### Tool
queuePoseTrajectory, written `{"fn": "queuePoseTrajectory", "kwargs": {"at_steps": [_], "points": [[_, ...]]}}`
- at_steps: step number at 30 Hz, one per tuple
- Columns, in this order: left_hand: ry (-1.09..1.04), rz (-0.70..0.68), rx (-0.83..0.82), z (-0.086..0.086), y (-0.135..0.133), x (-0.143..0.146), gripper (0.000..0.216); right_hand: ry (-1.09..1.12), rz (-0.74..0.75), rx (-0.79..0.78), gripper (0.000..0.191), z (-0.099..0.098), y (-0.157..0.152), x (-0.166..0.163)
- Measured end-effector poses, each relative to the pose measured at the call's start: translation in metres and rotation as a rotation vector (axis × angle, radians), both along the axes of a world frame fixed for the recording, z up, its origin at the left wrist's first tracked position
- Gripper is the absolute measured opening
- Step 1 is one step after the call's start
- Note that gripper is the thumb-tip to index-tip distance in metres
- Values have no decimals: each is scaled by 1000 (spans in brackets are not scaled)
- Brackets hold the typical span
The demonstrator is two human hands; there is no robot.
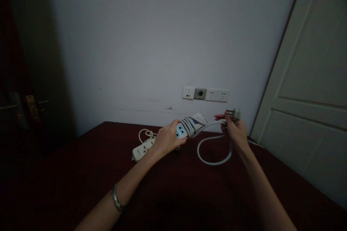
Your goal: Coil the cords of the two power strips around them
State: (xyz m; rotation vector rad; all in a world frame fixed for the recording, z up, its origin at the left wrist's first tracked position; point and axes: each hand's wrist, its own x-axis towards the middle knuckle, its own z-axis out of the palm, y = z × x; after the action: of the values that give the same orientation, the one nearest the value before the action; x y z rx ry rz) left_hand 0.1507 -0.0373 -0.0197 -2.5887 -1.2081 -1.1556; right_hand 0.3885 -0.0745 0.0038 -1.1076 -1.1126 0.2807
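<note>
My left hand (168,138) is closed around one end of a white power strip (181,130) with blue-marked sockets. Several turns of its pale cord (189,126) are wrapped around the far half of the strip. From there the cord runs to the right and hangs in a loose loop between my hands. My right hand (235,130) grips the plug end of that cord, with the plug (235,114) sticking up above the fingers and its prongs facing left. On the table behind my left forearm lies a second white power strip (141,150), partly hidden, its thin cord bunched beside it.
The dark red table (173,187) meets a pale wall. Wall sockets (217,95) and a grey outlet plate (200,94) sit just above it. A white panelled door (306,115) stands at the right, and a dark door with a handle (32,106) at the left.
</note>
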Motion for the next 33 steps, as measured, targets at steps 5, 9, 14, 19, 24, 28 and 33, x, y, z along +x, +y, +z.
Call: {"fn": "queuePoseTrajectory", "kwargs": {"at_steps": [5,9,14,19,24,28,33], "points": [[-51,-68,43,0,-3,-1,59,-67,218,-178,57,3,-6,-3],[-87,-83,-6,2,-1,-5,60,-92,374,-275,62,3,-8,-14],[-77,-125,-57,1,2,-6,63,-32,303,-221,50,-1,2,-22],[1,-174,-39,1,-2,-3,60,87,243,-252,41,-6,9,-20],[-111,-425,-248,4,8,-10,67,91,197,-212,43,-3,6,-16],[-371,-545,-490,6,23,-15,56,185,164,-196,45,2,3,-15],[-510,-542,-680,10,27,-14,49,269,154,-204,42,0,5,-13]]}}
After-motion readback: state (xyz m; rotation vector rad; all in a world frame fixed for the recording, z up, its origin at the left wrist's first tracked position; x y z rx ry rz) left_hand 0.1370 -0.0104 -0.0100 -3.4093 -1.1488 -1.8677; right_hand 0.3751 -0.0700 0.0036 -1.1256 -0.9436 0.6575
